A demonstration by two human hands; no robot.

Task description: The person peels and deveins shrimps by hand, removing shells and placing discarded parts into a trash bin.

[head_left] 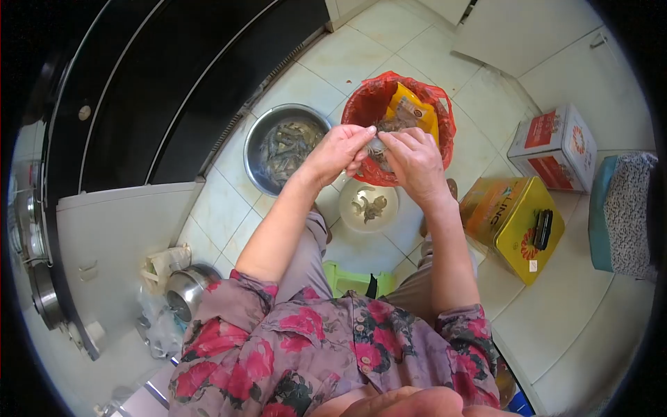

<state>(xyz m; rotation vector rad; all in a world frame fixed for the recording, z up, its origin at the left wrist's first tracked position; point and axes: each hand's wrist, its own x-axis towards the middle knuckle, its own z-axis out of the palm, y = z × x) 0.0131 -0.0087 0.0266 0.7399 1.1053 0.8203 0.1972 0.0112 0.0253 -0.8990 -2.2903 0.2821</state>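
Between my left hand (336,154) and my right hand (415,158) is a small greyish shrimp (376,145), pinched by the fingertips of both. Thin pale legs show on it, while my fingers hide much of its body. Both hands are above a bin lined with a red plastic bag (361,99), which holds shrimp scraps and a yellow packet (410,105). To the left, whole grey shrimp (288,149) lie in a steel basin (251,154). A whitish bowl (346,208) below my hands contains several shrimp pieces (372,207) in liquid.
Pale tiles (333,45) cover the floor. At right stand a yellow tin box (511,233) with a black object on top, and a white-and-red carton (554,147). A green stool (340,279) shows between my legs. Steel pots (184,290) and bags sit at lower left.
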